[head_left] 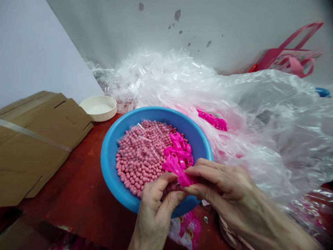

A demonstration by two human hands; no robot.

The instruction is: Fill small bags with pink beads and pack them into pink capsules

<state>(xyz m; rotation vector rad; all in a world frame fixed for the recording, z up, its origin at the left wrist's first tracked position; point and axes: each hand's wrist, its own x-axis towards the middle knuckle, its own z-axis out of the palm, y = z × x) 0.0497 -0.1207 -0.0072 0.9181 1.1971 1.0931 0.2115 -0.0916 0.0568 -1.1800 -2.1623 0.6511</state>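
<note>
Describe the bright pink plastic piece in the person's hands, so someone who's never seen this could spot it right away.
A blue basin on a red table top holds pink beads and a heap of bright pink plastic pieces. The piece you want sits just off the heap, pinched between the left hand and right hand at the basin's near rim.

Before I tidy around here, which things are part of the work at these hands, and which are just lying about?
In use: left hand, right hand with bright pink plastic piece; blue plastic basin; round pink beads; more bright pink plastic parts.
Lying about: flattened brown cardboard box; round cream dish; crumpled clear plastic sheeting; pink tote bag.
</note>
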